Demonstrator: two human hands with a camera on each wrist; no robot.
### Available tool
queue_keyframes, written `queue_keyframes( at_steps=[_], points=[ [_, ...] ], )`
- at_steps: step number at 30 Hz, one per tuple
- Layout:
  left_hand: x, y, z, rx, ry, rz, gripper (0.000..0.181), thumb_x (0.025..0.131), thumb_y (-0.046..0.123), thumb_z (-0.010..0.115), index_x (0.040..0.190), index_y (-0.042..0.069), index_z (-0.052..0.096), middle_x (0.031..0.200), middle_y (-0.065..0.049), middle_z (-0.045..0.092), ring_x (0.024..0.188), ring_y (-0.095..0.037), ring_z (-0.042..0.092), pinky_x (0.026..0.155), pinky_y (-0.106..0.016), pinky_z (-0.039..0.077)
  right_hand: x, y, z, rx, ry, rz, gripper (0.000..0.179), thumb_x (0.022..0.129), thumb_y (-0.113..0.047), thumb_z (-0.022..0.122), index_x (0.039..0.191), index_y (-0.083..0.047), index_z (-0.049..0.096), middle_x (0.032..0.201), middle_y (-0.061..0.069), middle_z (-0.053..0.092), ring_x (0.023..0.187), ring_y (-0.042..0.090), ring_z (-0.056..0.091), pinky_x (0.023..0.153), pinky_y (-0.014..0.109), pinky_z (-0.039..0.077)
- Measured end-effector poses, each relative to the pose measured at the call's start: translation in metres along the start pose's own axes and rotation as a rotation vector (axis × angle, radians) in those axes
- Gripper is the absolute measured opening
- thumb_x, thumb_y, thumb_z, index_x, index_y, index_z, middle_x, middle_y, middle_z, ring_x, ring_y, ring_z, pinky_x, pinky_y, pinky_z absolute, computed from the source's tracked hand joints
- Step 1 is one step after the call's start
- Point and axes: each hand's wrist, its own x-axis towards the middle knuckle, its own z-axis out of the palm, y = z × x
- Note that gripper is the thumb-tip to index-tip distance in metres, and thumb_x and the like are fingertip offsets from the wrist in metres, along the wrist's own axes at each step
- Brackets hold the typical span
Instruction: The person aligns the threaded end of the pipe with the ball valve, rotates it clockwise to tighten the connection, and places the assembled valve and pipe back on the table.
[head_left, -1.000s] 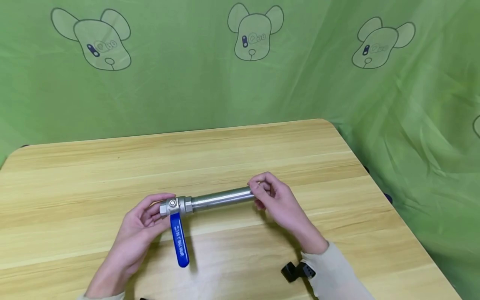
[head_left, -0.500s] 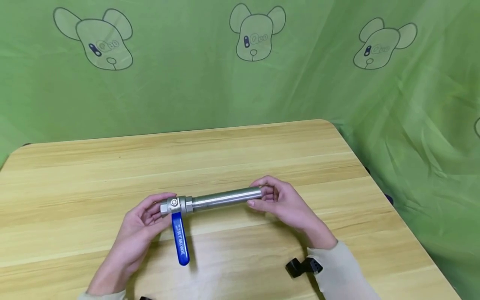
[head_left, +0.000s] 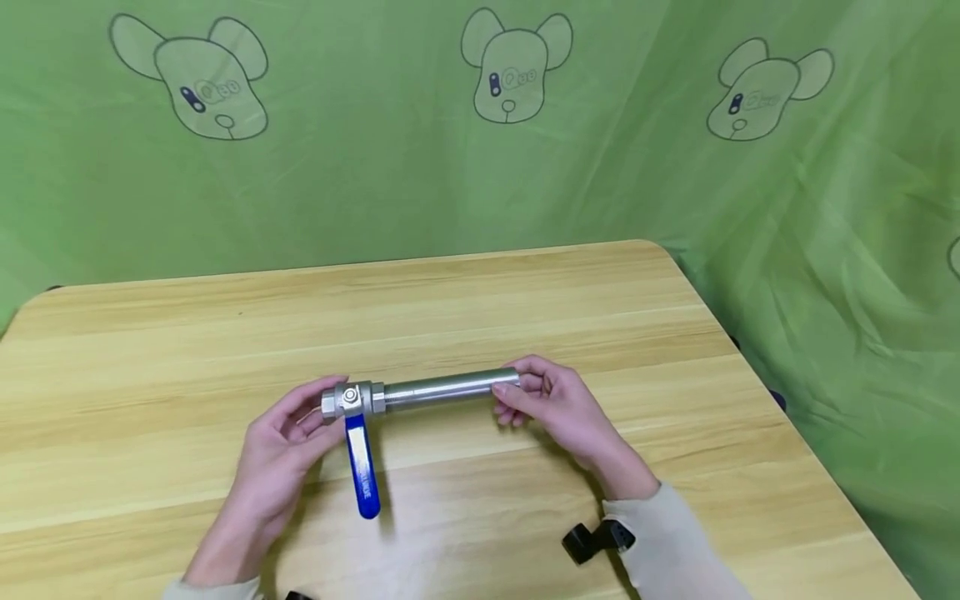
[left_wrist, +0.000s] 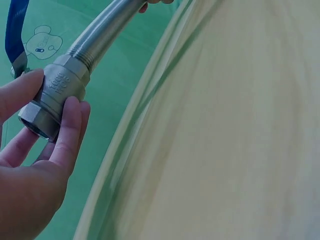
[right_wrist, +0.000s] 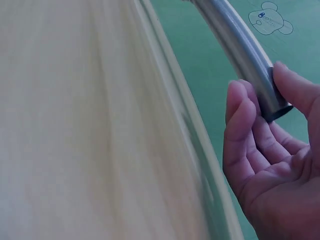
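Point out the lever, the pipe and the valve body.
Lever (head_left: 362, 468): head view, midway along its blue length.
Pipe (head_left: 446, 388): head view, the bare metal middle, between the hands.
Valve body (left_wrist: 61, 85): left wrist view, its side with raised lettering.

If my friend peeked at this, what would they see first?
Probably the bright blue lever, sticking toward the person from the ball valve in the left hand. Next, the shiny metal pipe running from valve to right hand, then cartoon animal faces on the green curtain behind the table.
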Motion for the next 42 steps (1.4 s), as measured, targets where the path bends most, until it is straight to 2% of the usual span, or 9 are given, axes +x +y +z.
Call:
queue_keyframes(
  at_steps=[7, 10, 13, 16, 25, 30, 35, 38, 42],
  points=[
    [0.0005, 0.0009, 0.0028, 0.006, 0.043, -0.024, 0.059, 0.093, -0.004, 0.078, 0.149, 0.004, 0.06, 0.128, 0.007, 0.074, 0.12, -0.011, 0.073, 0.108, -0.023, 0.06, 0.0006, -0.0007, 0.0022, -0.014, 0.038, 0.024, 0.031, 0.107, -0.024, 0.068, 0.119, 0.005, 0.065, 0.089, 0.011, 0.079, 0.077, 0.018, 0.076, 0.07, 0.028, 0.067],
    [-0.0007, 0.0004, 0.0024, -0.013, 0.056, -0.047, 0.059, 0.094, -0.003, 0.077, 0.149, 0.004, 0.059, 0.127, 0.011, 0.077, 0.121, -0.009, 0.073, 0.109, -0.023, 0.059, -0.0006, -0.0028, -0.0001, -0.005, 0.013, 0.005, 0.036, 0.104, -0.018, 0.071, 0.131, 0.004, 0.061, 0.093, 0.012, 0.08, 0.08, 0.019, 0.077, 0.072, 0.03, 0.068],
    [-0.0019, -0.0008, 0.0012, -0.022, 0.065, -0.066, 0.058, 0.095, -0.001, 0.077, 0.15, 0.005, 0.059, 0.126, 0.013, 0.077, 0.121, -0.008, 0.073, 0.11, -0.022, 0.058, -0.0015, -0.0042, -0.0024, 0.016, -0.018, -0.015, 0.048, 0.101, -0.008, 0.074, 0.143, 0.003, 0.053, 0.1, 0.017, 0.08, 0.084, 0.02, 0.079, 0.075, 0.032, 0.069],
    [-0.002, -0.0013, 0.0001, -0.029, 0.067, -0.078, 0.059, 0.095, 0.0, 0.077, 0.151, 0.005, 0.058, 0.126, 0.013, 0.077, 0.122, -0.007, 0.073, 0.11, -0.022, 0.058, -0.0005, -0.0042, -0.003, 0.016, -0.022, -0.02, 0.051, 0.1, -0.001, 0.072, 0.146, 0.003, 0.05, 0.101, 0.02, 0.079, 0.085, 0.02, 0.08, 0.076, 0.032, 0.07],
    [0.0037, 0.0014, -0.0029, -0.07, 0.055, -0.075, 0.061, 0.098, -0.001, 0.073, 0.155, 0.002, 0.052, 0.124, 0.015, 0.079, 0.12, -0.007, 0.074, 0.109, -0.021, 0.058, 0.0038, -0.0029, -0.0013, -0.045, 0.023, -0.052, 0.032, 0.103, -0.01, 0.072, 0.13, 0.004, 0.062, 0.098, 0.024, 0.079, 0.078, 0.019, 0.078, 0.066, 0.03, 0.067],
    [0.0045, 0.0004, -0.0024, -0.091, 0.031, -0.061, 0.056, 0.098, -0.003, 0.073, 0.151, 0.007, 0.058, 0.125, 0.013, 0.079, 0.121, -0.009, 0.074, 0.11, -0.023, 0.059, 0.0043, -0.0022, 0.0006, -0.059, 0.046, -0.041, 0.028, 0.107, -0.019, 0.068, 0.113, 0.008, 0.065, 0.09, 0.014, 0.078, 0.075, 0.016, 0.074, 0.065, 0.027, 0.065],
    [0.004, -0.0013, -0.0003, -0.115, 0.016, -0.05, 0.05, 0.097, -0.004, 0.073, 0.143, 0.015, 0.067, 0.126, 0.01, 0.079, 0.12, -0.011, 0.075, 0.108, -0.024, 0.06, 0.0023, -0.0022, 0.0012, -0.054, 0.024, 0.004, 0.039, 0.111, -0.027, 0.061, 0.103, 0.011, 0.062, 0.079, 0.005, 0.074, 0.068, 0.014, 0.071, 0.062, 0.024, 0.062],
    [0.0035, -0.0018, -0.0001, -0.12, 0.015, -0.048, 0.049, 0.097, -0.004, 0.073, 0.141, 0.017, 0.068, 0.125, 0.009, 0.08, 0.119, -0.011, 0.075, 0.108, -0.024, 0.06, 0.001, -0.0021, 0.0008, -0.057, 0.0, 0.018, 0.033, 0.109, -0.025, 0.064, 0.101, 0.007, 0.061, 0.079, 0.005, 0.073, 0.068, 0.014, 0.069, 0.061, 0.025, 0.063],
    [0.0024, -0.0021, -0.0009, -0.114, 0.016, -0.06, 0.052, 0.097, -0.003, 0.073, 0.146, 0.013, 0.064, 0.126, 0.009, 0.079, 0.12, -0.011, 0.075, 0.109, -0.024, 0.06, -0.0006, -0.0012, -0.0002, -0.065, -0.031, 0.025, 0.023, 0.104, -0.02, 0.071, 0.099, 0.0, 0.062, 0.081, 0.005, 0.073, 0.069, 0.015, 0.069, 0.063, 0.028, 0.064]
  ],
)
